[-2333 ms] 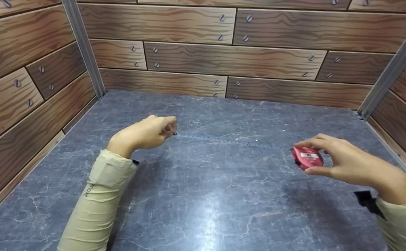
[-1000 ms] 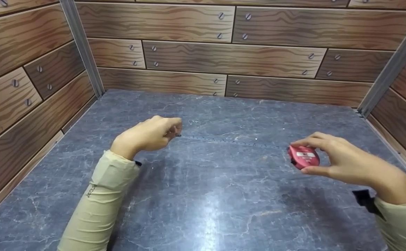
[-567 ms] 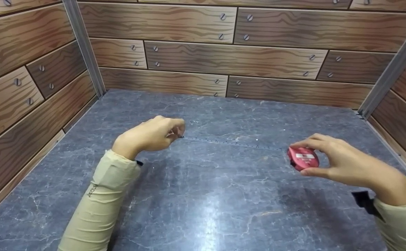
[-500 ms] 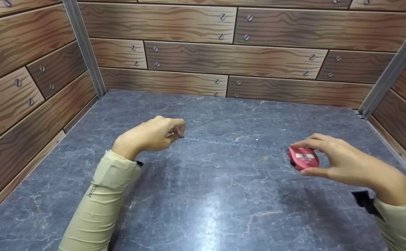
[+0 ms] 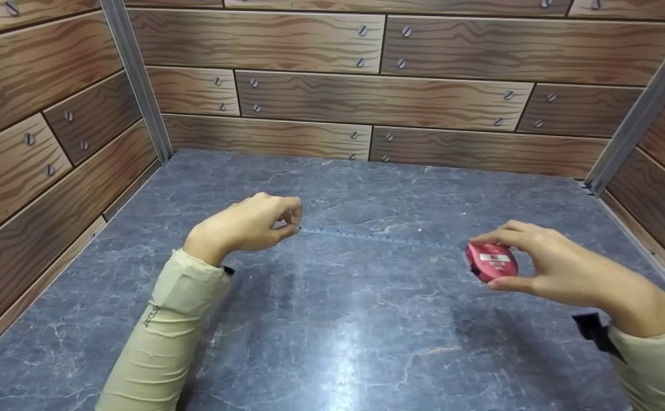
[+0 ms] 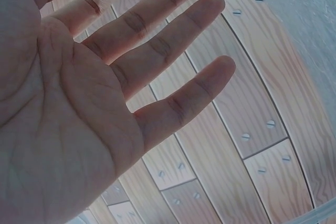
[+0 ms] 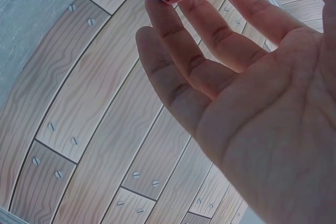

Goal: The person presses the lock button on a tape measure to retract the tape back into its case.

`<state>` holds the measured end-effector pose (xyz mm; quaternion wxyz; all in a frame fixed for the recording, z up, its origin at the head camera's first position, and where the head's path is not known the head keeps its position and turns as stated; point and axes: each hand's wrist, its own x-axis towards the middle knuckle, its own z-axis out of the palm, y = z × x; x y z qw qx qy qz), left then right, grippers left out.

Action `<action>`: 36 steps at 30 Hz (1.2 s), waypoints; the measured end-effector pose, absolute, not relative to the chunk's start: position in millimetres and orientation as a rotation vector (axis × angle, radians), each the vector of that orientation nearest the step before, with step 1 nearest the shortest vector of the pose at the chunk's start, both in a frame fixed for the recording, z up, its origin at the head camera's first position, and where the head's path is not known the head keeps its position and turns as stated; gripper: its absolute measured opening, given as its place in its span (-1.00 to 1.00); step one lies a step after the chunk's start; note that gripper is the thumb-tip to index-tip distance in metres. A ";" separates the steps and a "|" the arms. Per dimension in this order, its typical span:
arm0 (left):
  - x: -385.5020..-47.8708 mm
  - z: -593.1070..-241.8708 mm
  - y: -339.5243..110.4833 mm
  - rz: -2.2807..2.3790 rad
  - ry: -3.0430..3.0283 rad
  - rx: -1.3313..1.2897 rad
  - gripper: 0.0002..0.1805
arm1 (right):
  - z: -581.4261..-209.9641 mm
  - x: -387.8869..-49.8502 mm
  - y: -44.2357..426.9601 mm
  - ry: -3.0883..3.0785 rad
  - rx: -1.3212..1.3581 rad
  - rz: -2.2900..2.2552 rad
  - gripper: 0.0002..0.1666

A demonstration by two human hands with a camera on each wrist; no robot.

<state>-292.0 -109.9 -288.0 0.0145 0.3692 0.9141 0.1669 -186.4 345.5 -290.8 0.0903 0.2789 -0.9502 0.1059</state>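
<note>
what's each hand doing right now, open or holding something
Left hand: holding, pinching the tape strip by its end.
Right hand: holding the red tape measure.

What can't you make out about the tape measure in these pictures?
Head view: markings on the tape, too small to read.
Head view: wording on the white label of the red case, blurred and small.
Head view: the tape's tip, mostly covered by the left hand.
Right wrist view: most of the case, cut off by the top edge.

red tape measure (image 5: pixel 492 262) | rounded, white-labelled | right of centre | strip (image 5: pixel 381 237) drawn out leftward, nearly straight
</note>
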 end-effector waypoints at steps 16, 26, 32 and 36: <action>-289.7 -289.6 -106.7 0.478 2.863 1.157 -0.94 | -290.3 -189.3 337.1 -2.862 0.826 0.318 -0.25; -284.1 -290.4 -101.6 0.461 2.866 1.185 -0.96 | -294.4 -189.4 333.8 -2.817 0.871 0.320 -0.28; -283.2 -289.0 -100.7 0.446 2.868 1.197 -0.97 | -294.9 -189.8 331.6 -2.801 0.882 0.324 -0.28; -284.3 -289.6 -96.9 0.433 2.869 1.207 -0.96 | -295.5 -187.6 331.5 -2.815 0.863 0.307 -0.26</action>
